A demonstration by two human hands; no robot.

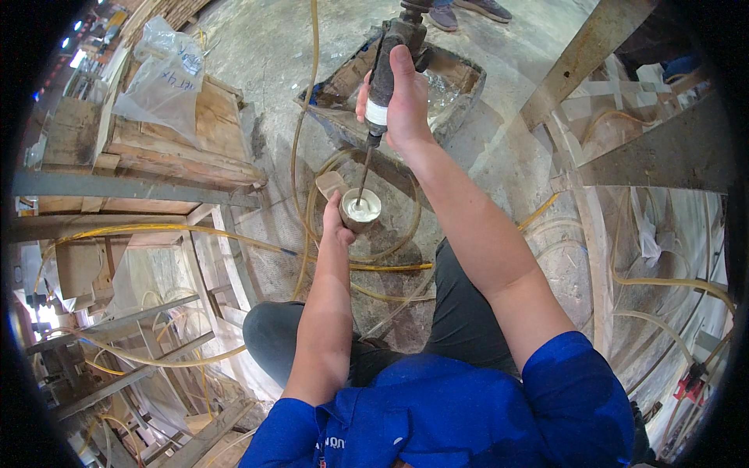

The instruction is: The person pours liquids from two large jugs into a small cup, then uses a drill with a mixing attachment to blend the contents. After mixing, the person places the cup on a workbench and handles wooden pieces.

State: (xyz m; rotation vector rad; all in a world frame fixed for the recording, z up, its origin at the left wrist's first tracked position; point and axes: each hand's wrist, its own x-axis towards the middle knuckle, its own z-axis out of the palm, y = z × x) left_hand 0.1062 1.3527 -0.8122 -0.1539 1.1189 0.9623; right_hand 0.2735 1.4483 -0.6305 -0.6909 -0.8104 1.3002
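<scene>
My right hand [406, 105] is wrapped round a dark drill-like power tool [384, 69] with a white band, its thumb laid along the body. A thin metal rod [365, 171] runs down from the tool's chuck. The lower end of the rod dips into thick white liquid [359, 209] in a small cup [378, 214]. My left hand [336, 222] grips the cup from its left side, holding it above the floor between my knees. Beside the cup's rim, a flat pale tan piece [330, 183] sticks out; whether it is attached cannot be seen.
Yellow hoses [390, 267] loop across the concrete floor. Beyond the tool sits a worn, dirty tray [460, 109] with clear plastic inside. Wooden crates [187, 160] with a plastic bag [168, 78] stand left; metal frames [655, 160] rise right. Another person's shoes [443, 17] show at the top.
</scene>
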